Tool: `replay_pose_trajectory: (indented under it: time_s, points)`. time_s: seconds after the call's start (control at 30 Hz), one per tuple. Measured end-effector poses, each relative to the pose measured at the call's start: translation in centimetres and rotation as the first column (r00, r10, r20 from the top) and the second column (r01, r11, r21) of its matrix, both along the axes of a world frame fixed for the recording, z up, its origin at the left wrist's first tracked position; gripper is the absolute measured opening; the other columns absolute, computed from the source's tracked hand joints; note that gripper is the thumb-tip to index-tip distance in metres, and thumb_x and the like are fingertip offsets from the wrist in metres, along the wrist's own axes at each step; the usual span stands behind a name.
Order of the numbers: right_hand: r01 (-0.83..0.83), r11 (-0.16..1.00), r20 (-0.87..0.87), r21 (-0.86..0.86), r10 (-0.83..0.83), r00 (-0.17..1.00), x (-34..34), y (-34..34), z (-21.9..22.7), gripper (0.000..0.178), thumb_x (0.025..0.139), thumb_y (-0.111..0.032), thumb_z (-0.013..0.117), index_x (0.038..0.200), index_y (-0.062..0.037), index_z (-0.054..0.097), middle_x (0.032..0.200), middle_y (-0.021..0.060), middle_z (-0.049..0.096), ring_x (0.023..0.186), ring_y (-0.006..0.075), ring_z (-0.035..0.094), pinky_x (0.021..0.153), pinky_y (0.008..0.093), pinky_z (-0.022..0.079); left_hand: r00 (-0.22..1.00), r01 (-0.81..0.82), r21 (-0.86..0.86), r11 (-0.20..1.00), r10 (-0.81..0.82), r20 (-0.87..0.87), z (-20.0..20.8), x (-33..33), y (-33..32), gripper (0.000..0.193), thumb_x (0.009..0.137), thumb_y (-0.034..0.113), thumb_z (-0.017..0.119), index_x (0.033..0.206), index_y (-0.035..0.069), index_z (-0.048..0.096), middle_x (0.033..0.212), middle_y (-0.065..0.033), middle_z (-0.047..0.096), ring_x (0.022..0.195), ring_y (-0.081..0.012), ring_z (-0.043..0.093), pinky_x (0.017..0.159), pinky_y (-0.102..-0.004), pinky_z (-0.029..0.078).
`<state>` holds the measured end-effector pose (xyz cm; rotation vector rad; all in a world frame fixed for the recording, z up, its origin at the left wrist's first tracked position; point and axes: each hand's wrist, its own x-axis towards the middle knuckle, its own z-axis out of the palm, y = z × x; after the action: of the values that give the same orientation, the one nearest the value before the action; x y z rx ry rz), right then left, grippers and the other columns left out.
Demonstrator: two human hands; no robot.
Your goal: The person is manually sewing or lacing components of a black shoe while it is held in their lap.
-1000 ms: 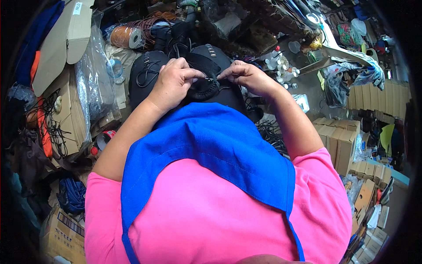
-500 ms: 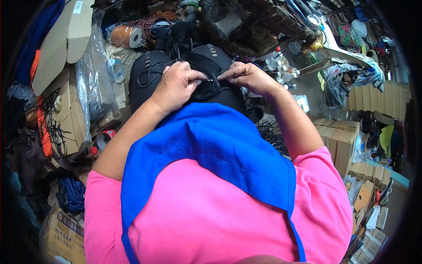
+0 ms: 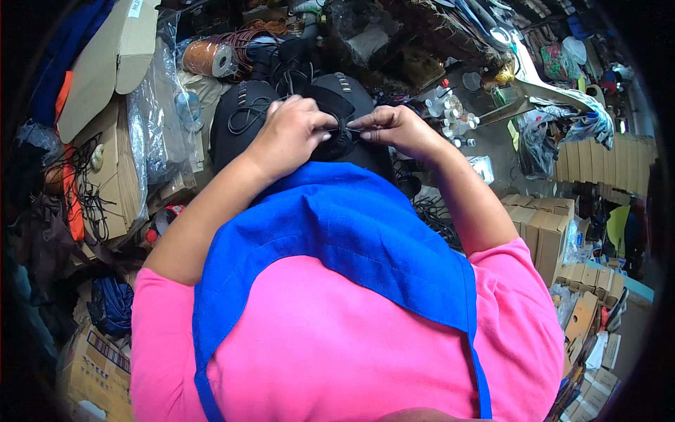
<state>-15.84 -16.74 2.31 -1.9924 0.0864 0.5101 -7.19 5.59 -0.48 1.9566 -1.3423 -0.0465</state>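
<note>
The left hand's (image 3: 295,133) fingers pinch a black piece (image 3: 341,144) lying between both hands. The right hand's (image 3: 399,132) fingers are closed together at its edge, their grip's contents too small to tell. Beneath the fingers sits a blue apron (image 3: 330,211); beyond the left ones, an orange spool (image 3: 206,58).

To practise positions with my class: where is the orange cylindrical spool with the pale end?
In the head view, the orange spool lies at upper left, beyond the bare left hand and beside some reddish-brown looped cords.
</note>
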Motion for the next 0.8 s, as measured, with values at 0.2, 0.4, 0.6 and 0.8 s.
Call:
replay_pose_trajectory:
  time_s: [0.2,0.4,0.6,0.8]
  points:
    - [0.221,0.946,-0.151,0.235,-0.189,0.970,-0.1,0.9,-0.7,0.031,0.081,-0.007,0.068,0.111,-0.0023,0.063,0.095,0.0024,0.066,0.087,0.0072,0.059,0.079,0.0235,0.048,0.903,-0.175,0.061,0.983,0.185,-0.389,-1.5,-0.2,-0.3,0.022,0.073,0.004,0.068,0.095,0.003,0.066,0.081,-0.0090,0.063,0.077,-0.0191,0.059,0.073,-0.0315,0.047]
    - [0.224,0.949,-0.141,0.220,-0.196,0.970,0.8,1.0,-0.9,0.018,0.079,-0.007,0.069,0.096,-0.0016,0.064,0.086,0.0001,0.065,0.079,0.0064,0.058,0.073,0.0222,0.046,0.765,-0.142,0.101,0.985,0.174,-0.620,-2.2,-0.4,-1.8,0.019,0.074,0.014,0.068,0.092,0.007,0.064,0.081,-0.0074,0.067,0.076,-0.0208,0.064,0.077,-0.0338,0.046]
    - [0.037,0.995,-0.077,0.089,-0.030,0.997,2.0,0.8,-0.5,0.009,0.078,-0.006,0.070,0.082,-0.0020,0.063,0.078,-0.0015,0.062,0.075,0.0059,0.055,0.070,0.0220,0.045,0.955,-0.018,0.252,0.968,0.091,-0.282,1.6,0.8,-2.1,0.009,0.073,0.013,0.067,0.079,0.007,0.066,0.077,-0.0116,0.066,0.079,-0.0287,0.063,0.074,-0.0380,0.046]
    - [0.095,0.989,0.011,0.113,-0.096,0.995,1.0,-1.1,-0.7,0.014,0.079,-0.011,0.071,0.079,-0.0027,0.060,0.074,-0.0035,0.057,0.072,0.0057,0.052,0.068,0.0214,0.042,0.992,0.020,0.204,0.979,0.006,-0.126,0.5,2.0,0.1,0.010,0.075,0.008,0.064,0.082,0.002,0.060,0.078,-0.0140,0.062,0.080,-0.0319,0.058,0.072,-0.0418,0.046]
